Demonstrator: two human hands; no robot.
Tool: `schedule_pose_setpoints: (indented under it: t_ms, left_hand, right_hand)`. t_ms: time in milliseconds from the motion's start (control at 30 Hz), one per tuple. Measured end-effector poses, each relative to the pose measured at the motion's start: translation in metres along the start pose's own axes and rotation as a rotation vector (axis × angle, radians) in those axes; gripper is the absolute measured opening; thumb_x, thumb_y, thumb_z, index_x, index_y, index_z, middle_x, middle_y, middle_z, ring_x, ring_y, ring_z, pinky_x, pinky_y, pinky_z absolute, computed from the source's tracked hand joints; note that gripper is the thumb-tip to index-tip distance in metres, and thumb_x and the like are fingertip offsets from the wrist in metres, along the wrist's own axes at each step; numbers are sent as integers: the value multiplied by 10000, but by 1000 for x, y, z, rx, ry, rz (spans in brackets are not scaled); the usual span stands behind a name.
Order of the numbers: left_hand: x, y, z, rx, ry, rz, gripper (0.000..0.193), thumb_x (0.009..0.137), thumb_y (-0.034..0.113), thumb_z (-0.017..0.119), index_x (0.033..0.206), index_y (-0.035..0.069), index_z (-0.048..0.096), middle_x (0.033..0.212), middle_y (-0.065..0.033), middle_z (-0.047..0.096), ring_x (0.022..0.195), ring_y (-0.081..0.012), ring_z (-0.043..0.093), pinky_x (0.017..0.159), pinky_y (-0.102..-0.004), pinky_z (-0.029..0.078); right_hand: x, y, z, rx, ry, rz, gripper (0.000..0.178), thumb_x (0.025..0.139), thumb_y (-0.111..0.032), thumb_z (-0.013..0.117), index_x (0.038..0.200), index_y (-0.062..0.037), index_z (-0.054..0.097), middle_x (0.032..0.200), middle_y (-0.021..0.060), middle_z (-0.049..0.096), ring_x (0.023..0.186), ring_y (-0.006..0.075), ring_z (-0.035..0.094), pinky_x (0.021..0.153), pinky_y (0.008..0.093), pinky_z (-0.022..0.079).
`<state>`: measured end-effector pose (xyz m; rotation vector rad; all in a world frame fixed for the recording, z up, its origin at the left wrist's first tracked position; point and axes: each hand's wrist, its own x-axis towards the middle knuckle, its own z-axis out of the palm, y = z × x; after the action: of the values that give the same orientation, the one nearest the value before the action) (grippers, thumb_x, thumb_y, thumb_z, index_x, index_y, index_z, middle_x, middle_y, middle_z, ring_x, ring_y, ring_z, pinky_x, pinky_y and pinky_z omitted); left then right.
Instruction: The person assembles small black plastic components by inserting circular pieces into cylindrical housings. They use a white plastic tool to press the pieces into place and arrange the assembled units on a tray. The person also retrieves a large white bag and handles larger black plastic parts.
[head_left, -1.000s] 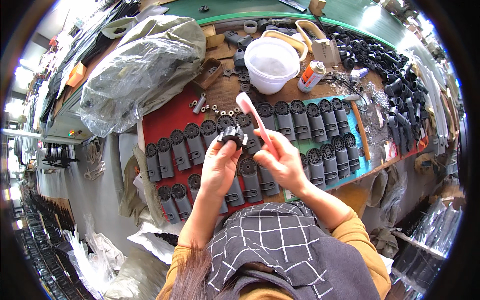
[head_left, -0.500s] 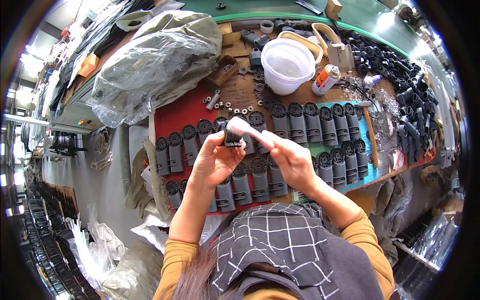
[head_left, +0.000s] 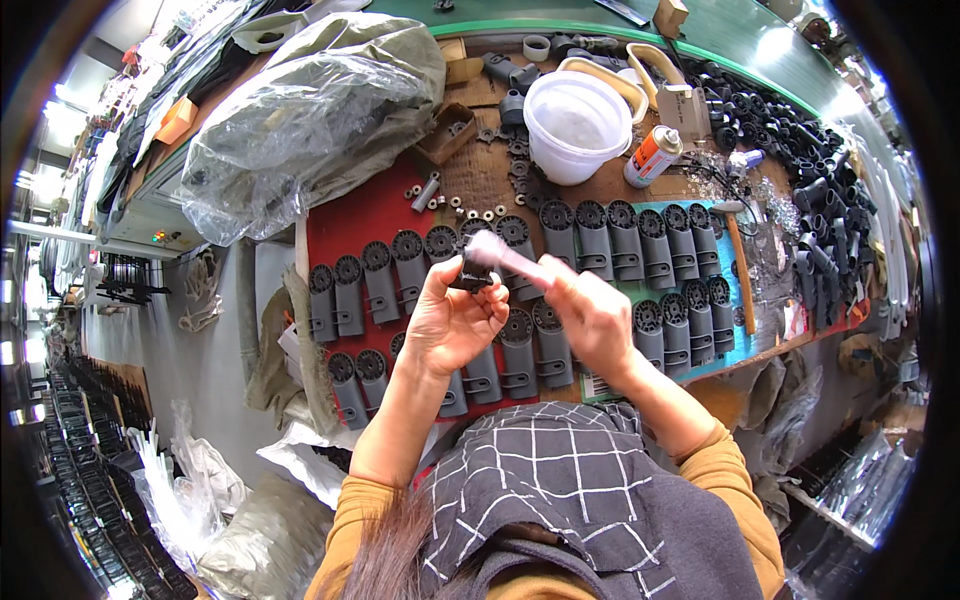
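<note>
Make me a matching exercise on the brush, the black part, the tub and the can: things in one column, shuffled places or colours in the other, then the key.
Things
1. Brush
2. Black part
3. Tub
4. Can

Places or colours
A. Wide-mouthed and white
B. In the left hand
C. Mostly orange
D. In the right hand

Pairs: 1-D, 2-B, 3-A, 4-C

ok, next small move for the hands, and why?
Probably one short stroke of the pink brush-like tool over the black part: the left hand grips that part, and the right hand holds the tool with its blurred head at it. Contact itself is unclear.
</note>
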<state>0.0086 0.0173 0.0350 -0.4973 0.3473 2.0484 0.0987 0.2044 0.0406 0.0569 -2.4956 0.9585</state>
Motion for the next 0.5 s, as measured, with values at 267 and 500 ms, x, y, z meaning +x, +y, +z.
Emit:
schedule_pose_setpoints:
  t_ms: [267,500]
  left_hand:
    - [-5,-4,6,-7,-48,78,456,817,380,677,940,-53,601,838,-78,565,855,-209,522,815,-340,496]
    - [-8,6,8,-30,-75,146,380,830,357,671,897,-14,625,867,-93,608,864,-216,556,805,-336,489]
  right_hand:
    - [-9,1,2,44,177,-11,384,769,-65,706,1151,-61,660,768,51,647,651,204,565,610,323,453]
    - [-12,-2,-10,-152,147,-77,417,728,-63,709,1138,-133,684,775,-6,553,696,180,509,668,318,375]
